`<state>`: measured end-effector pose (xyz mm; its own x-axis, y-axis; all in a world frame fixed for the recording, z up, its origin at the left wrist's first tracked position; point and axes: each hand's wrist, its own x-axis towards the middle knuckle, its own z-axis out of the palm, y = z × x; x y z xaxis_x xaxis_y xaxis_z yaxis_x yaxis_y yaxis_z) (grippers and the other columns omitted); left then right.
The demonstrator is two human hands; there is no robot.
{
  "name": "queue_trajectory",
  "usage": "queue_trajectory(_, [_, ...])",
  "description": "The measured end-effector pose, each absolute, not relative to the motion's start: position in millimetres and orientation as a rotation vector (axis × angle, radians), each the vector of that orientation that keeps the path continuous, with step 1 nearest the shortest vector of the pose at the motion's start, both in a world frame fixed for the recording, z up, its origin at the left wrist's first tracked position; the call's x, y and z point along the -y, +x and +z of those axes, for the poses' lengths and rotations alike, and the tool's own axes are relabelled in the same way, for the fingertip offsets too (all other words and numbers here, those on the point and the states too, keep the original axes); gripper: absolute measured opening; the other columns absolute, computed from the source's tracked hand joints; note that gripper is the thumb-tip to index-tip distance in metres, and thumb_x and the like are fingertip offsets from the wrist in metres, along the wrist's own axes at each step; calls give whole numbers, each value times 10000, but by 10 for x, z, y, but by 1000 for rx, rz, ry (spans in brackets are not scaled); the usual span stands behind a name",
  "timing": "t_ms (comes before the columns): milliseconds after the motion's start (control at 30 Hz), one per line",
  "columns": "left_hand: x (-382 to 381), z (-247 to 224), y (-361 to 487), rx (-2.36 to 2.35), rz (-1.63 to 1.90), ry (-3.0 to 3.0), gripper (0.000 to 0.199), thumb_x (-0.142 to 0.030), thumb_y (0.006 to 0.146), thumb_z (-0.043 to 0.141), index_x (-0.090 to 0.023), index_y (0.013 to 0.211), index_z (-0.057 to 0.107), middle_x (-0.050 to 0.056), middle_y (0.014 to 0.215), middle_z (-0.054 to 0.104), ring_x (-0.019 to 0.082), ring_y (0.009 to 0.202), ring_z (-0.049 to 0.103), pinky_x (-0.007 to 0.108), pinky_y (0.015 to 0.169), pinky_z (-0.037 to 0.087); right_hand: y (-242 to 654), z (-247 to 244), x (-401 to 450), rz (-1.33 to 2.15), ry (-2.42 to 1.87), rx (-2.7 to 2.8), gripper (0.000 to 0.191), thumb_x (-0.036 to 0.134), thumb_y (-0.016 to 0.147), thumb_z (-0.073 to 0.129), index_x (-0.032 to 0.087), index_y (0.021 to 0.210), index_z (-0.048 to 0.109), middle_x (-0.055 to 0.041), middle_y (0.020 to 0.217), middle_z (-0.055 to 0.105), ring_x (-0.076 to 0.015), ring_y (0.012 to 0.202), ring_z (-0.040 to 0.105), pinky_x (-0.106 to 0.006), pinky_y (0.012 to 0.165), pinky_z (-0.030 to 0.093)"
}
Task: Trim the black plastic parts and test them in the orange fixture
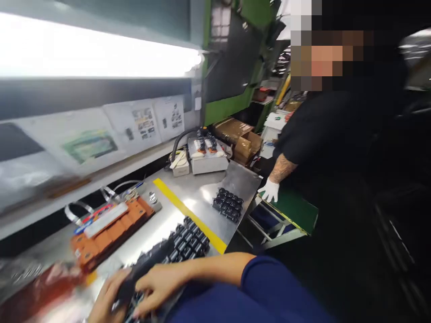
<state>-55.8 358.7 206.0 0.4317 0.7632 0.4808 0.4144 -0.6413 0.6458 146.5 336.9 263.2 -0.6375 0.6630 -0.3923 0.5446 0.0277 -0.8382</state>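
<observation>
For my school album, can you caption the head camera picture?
Left hand and right hand among black parts on a metal bench.

Right arm (220, 265) bent, forearm bare, right hand (163, 283) palm-down — fingers (143, 282) curled, left hand (108, 297) near it, slightly blurred

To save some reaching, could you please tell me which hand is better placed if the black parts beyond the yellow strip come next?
Probably the right hand: it lies nearer the black parts beyond the yellow strip, while the left hand is farther off to the left.
</observation>
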Motion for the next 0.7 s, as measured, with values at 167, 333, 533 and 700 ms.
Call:
queue_trajectory(167, [-3458,2591,-231,-1351,1082,1611,542,-421,641,741,-187,1097,566,110,1053,676,252,988,647,378,828,525,1587,2862,-3443,2030,-1078,1326,258,381,877,560,126,876,519,14,677,650,-63,479,566,-186,539,482])
queue_trajectory(333, [-3478,2704,-223,-1270,1146,1282,634,-356,592,805,-162,1124,519,134,1099,660,252,1049,629,395,908,485,1519,2849,-3509,2081,-982,1182,593,616,700,688,113,957,508,-22,660,667,-97,485,606,-174,475,475])
queue_trajectory(533, [-3356,2693,-235,-1307,1257,1243,575,-309,589,811,-155,1079,555,116,1069,670,231,1048,631,384,967,458,1408,2841,-3495,2053,-1013,1154,612,667,666,681,106,854,522,-32,641,664,-90,467,597,-176,476,480])
queue_trajectory(700, [-3357,2698,-223,-1385,1297,1236,549,-314,591,807,-143,1061,582,101,1044,668,214,1008,636,355,933,476,1373,2829,-3564,2055,-1015,1135,610,683,687,652,106,844,529,-38,609,655,-91,429,572,-179,454,459])
